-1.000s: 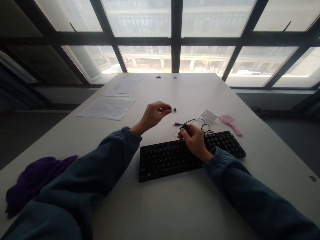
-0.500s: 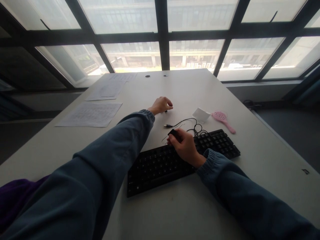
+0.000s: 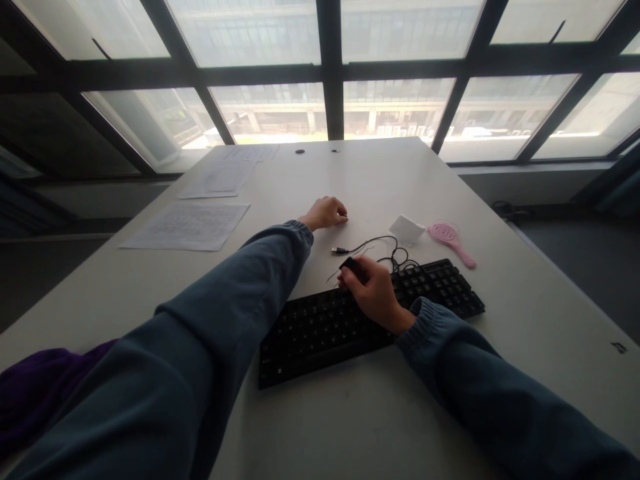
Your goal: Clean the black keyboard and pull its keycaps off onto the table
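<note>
My left hand (image 3: 326,213) is stretched out over the white table (image 3: 380,180), knuckles up and fingers curled down onto its surface beyond the keyboard; what is under the fingertips is hidden. My right hand (image 3: 373,291) rests over the top edge of a black keyboard (image 3: 350,320) and pinches a small black piece (image 3: 349,263) with a thin wire loop hanging from it. The keyboard's black cable (image 3: 385,250) coils just beyond that hand and ends in a USB plug (image 3: 339,251).
A white card (image 3: 407,229) and a pink hairbrush (image 3: 450,241) lie right of the cable. Printed sheets (image 3: 187,225) and more papers (image 3: 225,177) lie at the left. A purple cloth (image 3: 30,393) sits at the near left edge. Windows stand behind the table.
My left hand, raised and pinching a small dark bit a second ago, has gone forward and down onto the table. The small piece that lay there is now covered. My right hand stayed put.
</note>
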`<state>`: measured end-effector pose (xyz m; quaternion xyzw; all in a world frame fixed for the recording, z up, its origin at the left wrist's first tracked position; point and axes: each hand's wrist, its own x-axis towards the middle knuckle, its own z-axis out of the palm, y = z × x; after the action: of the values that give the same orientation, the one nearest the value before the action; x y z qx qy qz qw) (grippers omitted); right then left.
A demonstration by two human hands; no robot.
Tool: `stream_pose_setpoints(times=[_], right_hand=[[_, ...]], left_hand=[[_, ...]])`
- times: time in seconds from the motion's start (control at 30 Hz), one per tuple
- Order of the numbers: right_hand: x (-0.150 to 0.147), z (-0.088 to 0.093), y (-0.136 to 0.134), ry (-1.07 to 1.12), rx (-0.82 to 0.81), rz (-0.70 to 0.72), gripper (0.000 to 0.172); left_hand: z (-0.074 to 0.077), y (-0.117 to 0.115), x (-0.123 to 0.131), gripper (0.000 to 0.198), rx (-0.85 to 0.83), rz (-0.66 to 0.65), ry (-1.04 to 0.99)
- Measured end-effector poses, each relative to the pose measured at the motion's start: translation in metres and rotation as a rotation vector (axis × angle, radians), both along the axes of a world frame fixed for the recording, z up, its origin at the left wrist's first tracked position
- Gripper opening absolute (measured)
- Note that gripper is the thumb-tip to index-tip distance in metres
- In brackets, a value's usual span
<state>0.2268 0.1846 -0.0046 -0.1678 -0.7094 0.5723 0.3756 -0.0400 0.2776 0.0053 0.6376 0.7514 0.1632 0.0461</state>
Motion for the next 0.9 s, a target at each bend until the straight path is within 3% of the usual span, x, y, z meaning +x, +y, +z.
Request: stream_pose_setpoints(times=[0.57, 0.73, 0.9], right_hand=[[0.001, -0.001, 0.001, -0.015, 0.017, -0.002, 0.016], [0.001, -0.002, 0.000, 0.007, 0.014, -0.015, 0.016], [-0.001, 0.005, 0.004, 0.072, -0.007, -0.044, 0.015]], left_hand=[[0.001, 0.000, -0.003, 0.028, -0.006, -0.030, -0.057], [0.027, -0.007, -0.001, 0.028, 0.222, 0.004, -0.159], [0.065, -0.048, 0.022, 0.025, 0.385, -0.051, -0.304]])
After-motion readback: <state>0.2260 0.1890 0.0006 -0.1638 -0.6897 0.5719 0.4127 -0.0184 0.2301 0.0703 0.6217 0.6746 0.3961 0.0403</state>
